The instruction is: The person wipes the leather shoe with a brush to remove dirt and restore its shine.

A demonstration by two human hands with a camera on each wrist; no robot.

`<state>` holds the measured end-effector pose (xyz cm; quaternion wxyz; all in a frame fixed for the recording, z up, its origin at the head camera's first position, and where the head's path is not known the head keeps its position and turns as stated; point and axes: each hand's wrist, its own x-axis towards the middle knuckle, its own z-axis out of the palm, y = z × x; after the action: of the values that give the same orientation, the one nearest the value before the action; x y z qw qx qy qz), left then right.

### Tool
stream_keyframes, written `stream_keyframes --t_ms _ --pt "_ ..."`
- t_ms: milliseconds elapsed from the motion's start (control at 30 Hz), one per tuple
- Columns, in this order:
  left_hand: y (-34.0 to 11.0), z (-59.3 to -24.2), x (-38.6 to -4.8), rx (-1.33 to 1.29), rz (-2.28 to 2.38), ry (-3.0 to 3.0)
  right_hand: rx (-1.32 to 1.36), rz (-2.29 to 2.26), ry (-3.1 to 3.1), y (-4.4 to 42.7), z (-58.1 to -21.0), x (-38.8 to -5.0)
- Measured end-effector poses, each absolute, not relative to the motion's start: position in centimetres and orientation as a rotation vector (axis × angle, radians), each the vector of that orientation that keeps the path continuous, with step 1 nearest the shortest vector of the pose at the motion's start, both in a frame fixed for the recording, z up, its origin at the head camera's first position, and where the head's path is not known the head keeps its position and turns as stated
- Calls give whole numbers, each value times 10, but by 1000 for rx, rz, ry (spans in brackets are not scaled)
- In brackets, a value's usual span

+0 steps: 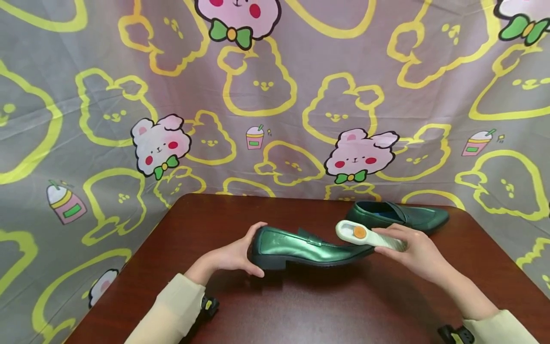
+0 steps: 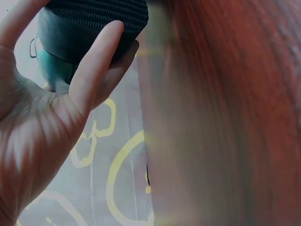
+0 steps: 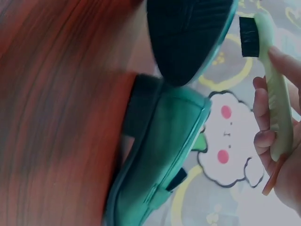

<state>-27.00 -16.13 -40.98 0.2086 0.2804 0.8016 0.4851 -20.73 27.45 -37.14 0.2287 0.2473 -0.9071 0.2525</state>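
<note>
The left hand (image 1: 234,255) is clamped around the heel of a green shoe (image 1: 296,246), holding it above the table (image 1: 240,310), heel toward that hand; the palm hides part of the heel. The right hand (image 1: 418,251) grips a pale green brush (image 1: 370,237) by the toe. Its dark bristles (image 3: 249,37) are hidden from the head camera; the right wrist view shows them facing the toe, with a gap between. A second green shoe (image 1: 414,216) lies behind on the table, partly covered by the brush and right hand, its toe cut off in the right wrist view. A patterned cloth (image 1: 283,124) hangs beyond, running out of frame.
</note>
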Motion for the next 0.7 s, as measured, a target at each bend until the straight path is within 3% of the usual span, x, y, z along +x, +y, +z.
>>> stream_keyframes --t_ms 367,700 --pt "-160 -410 -272 772 1338 2242 1108 784 -2402 245 -368 -184" --pt "-160 -411 -270 765 1343 2238 953 890 -2480 268 -378 -202"
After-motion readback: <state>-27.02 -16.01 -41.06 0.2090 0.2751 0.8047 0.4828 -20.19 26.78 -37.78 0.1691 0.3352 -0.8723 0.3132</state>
